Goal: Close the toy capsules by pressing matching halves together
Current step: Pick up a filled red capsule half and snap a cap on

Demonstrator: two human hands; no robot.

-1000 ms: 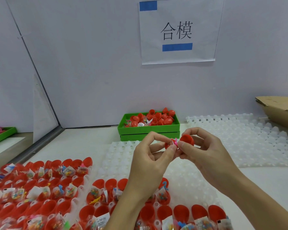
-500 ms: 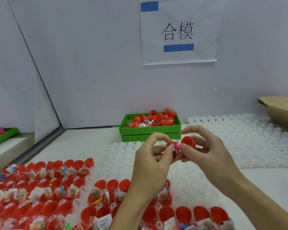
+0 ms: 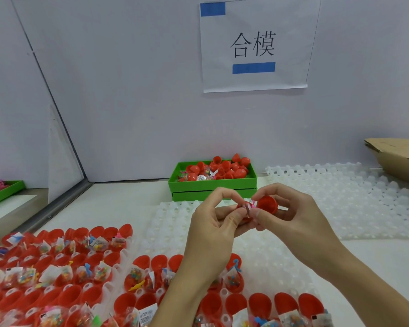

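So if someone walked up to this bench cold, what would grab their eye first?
Probably the two hands mid-frame: the left hand pinches a filled red half, the right hand holds the empty red cap beside it. Next, the red capsule halves filling the near-left trays, then the green bin by the back wall under a paper sign.

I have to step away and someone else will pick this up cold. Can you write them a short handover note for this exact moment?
Left hand: grip on a red capsule half with a pink toy sticking out.
Right hand: grip on the matching empty red half, right beside it; halves not yet pressed together.
Done: closed capsules piled in the green bin at the back.
Left: close this one, then the many filled open halves in the white trays in front.
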